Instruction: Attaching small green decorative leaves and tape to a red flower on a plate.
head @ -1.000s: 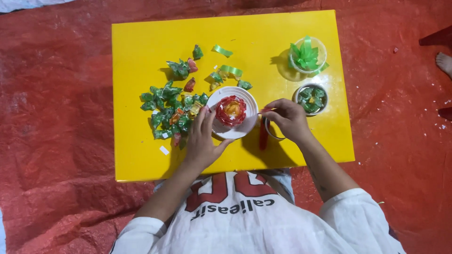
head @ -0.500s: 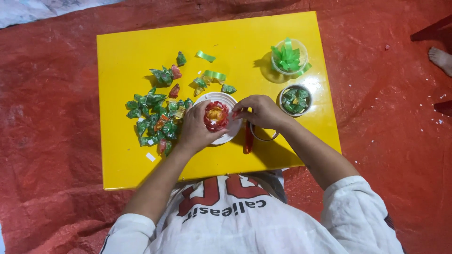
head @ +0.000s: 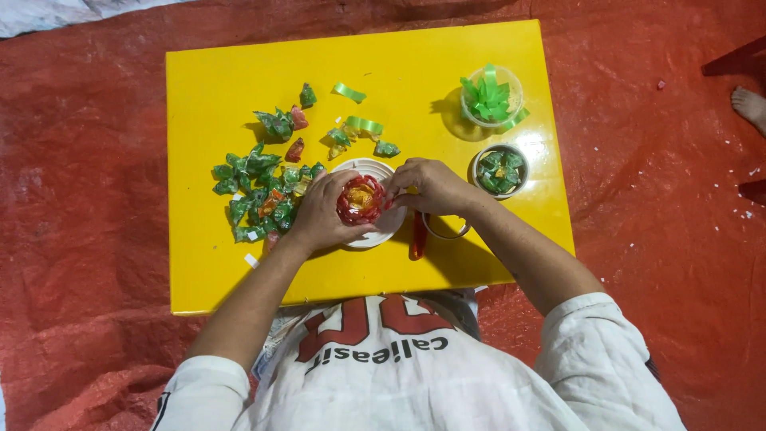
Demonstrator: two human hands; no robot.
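Head view is looking straight down on a square yellow table (head: 239, 271) standing on a crinkled red plastic sheet (head: 80, 239), with a person in a white printed shirt (head: 415, 375) sitting at the lower edge of the frame. Near the middle of the table, a round rosette of folded red and orange wrappers (head: 361, 199) is sitting on a small white round plate (head: 392, 223). The left hand (head: 319, 211) is cupping the rosette from the left of the frame, its fingers curled against the rosette's side. The right hand (head: 431, 185) is coming in from the right, its fingertips pinched together at the rosette's right edge; whether they are gripping a single wrapper I cannot tell. Just left of the plate, a loose heap of folded green and red wrappers (head: 259, 191) is lying spread toward the upper left. Above the plate, a few curled light green ribbon strips (head: 363, 124) are lying. At the upper right, a clear plastic cup of green folded strips (head: 491, 97) is standing, and just below it a small round bowl of green folded pieces (head: 499, 169). Below the right hand, a red stick-like tool (head: 417, 236) is lying beside a ring-shaped roll of tape (head: 447, 231). At the far right edge, a bare foot (head: 748, 105) of another person is resting on the sheet.
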